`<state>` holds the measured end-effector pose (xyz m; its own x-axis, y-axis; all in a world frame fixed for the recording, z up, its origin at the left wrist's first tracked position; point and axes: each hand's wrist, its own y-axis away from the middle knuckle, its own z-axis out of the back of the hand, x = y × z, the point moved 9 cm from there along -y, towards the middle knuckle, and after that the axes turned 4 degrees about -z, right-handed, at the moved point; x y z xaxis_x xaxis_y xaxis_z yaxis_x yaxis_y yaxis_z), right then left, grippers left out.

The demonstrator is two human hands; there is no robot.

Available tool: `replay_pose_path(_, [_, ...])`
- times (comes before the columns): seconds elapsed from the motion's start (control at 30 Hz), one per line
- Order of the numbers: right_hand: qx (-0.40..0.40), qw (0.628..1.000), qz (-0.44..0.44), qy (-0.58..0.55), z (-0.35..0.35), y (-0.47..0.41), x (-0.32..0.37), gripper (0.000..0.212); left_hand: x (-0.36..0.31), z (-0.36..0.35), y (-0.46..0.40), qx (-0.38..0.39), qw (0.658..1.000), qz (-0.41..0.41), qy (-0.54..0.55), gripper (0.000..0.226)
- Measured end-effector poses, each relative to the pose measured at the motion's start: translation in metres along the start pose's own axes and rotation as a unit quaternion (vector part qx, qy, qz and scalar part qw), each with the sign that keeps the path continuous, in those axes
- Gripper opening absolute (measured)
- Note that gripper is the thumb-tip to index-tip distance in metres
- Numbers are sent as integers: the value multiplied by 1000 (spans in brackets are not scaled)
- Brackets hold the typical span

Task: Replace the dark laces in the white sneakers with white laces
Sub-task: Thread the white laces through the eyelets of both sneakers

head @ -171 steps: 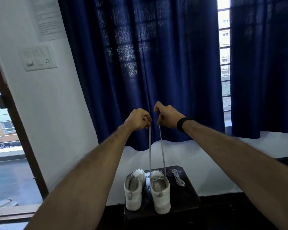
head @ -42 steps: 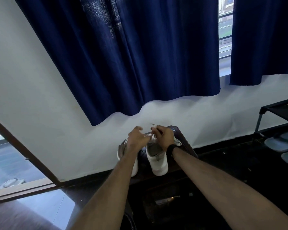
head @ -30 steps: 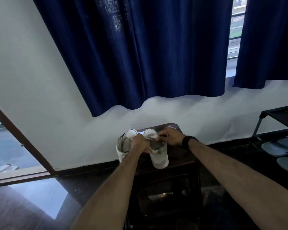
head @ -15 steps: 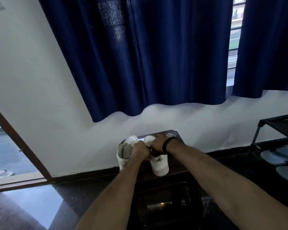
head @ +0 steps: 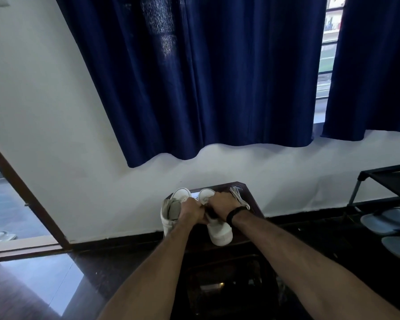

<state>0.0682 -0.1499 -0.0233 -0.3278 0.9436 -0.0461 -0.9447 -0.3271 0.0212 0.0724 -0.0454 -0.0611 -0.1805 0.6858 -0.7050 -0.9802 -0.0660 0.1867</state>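
two white sneakers side by side on a small dark table (head: 252, 199) against the white wall, toes toward the wall, heels toward the viewer. left sneaker (head: 171, 213) shows its grey lining at the opening; right sneaker (head: 219, 232) is mostly covered over its middle by both hands, heel and toe cap visible. left hand (head: 191, 210) sits at the gap between the two shoes, knuckles up, fingers curled down onto the top of the right sneaker near its opening; what the fingers actually grasp is hidden beneath the hand, cannot tell. right hand (head: 222, 203) lies over the lace area of the same sneaker, fingers curled downward, a black wristband (head: 236, 213) at the wrist; its grip is likewise hidden, lace or tongue not distinguishable. the two hands touch or nearly touch each other. a loose pale lace (head: 238, 196) lies bunched on the tabletop just right of the right sneaker, beside the right hand, near the table's far right corner. dark blue curtains (head: 206, 77) hang above, window strip between them at upper right. black rack (head: 390, 181) at right edge with grey sandals (head: 388, 221) on the dark floor under it. doorway with brown frame (head: 26, 195) at left.
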Motion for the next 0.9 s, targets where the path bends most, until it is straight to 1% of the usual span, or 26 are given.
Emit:
replay_pose_path(0.03, [3,1000,-2,-11,2,0,2,34,7,-1,-2,0,999,16,32,31])
replay_pose_path(0.07, [1,1000,-7,-30,5,0,3,33,11,-2,-5,-12,999,18,31,28])
replay_pose_path(0.1, [9,999,-7,-45,4,-1,3,32,24,-10,-21,-5,1000,29,4,29])
replay_pose_path(0.17, [39,996,-4,-80,1,-2,0,28,46,-21,-50,2,998,40,43,36])
replay_pose_path(0.2, [55,994,8,-94,-1,0,1,25,48,-22,-53,0,998,32,62,32])
replay_pose_path(0.23, [75,992,20,-99,-3,1,2,22,50,-26,-57,11,997,30,76,25])
replay_pose_path(0.27, [96,990,34,-98,-8,2,2,20,42,-24,-44,26,996,26,76,23])
replay_pose_path(0.33, [145,985,50,-82,-15,7,3,23,20,-9,-16,-10,996,12,89,17])
replay_pose_path(0.37, [149,984,56,-85,-17,9,3,26,16,-8,-11,-16,995,6,99,13])
replay_pose_path(0.43, [127,986,65,-90,-20,10,4,35,8,-6,-3,-15,996,-7,84,21])
replay_pose_path(0.47, [86,990,75,-81,-17,12,4,41,1,2,7,-26,998,-28,50,22])
replay_pose_path(0.5, [27,994,85,-68,-10,15,3,48,-5,11,13,-49,997,-59,4,21])
replay_pose_path(0.53, [-42,994,94,-47,-3,21,1,52,-8,22,20,-86,991,-89,-56,19])
replay_pose_path(0.57, [-95,990,97,-30,0,27,-1,51,-8,35,26,-137,979,-105,-105,19])
replay_pose_path(0.6, [-132,986,101,-28,0,34,-2,46,-5,49,34,-188,966,-104,-145,20])
replay_pose_path(0.63, [-158,982,98,-36,-1,39,-2,39,4,61,39,-230,955,-76,-168,27])
replay_pose_path(0.67, [-180,979,88,-43,-6,43,-3,35,18,71,42,-253,950,-35,-180,37])
replay_pose_path(0.7, [-195,977,70,-47,-10,46,-4,35,33,77,42,-254,950,6,-179,47])
replay_pose_path(0.73, [-199,977,52,-55,-17,47,-5,38,45,79,41,-239,953,32,-181,55])
replay_pose_path(0.77, [-199,977,40,-72,-23,48,-6,40,58,75,36,-207,963,49,-166,61])
replay_pose_path(0.83, [-199,972,26,-120,-28,49,-5,37,72,62,25,-142,986,41,-83,58])
replay_pose_path(0.87, [-197,971,20,-133,-29,47,-5,36,72,57,24,-126,991,24,-42,52])
replay_pose_path(0.9, [-195,971,15,-135,-29,44,-5,36,69,54,24,-127,992,4,-25,47])
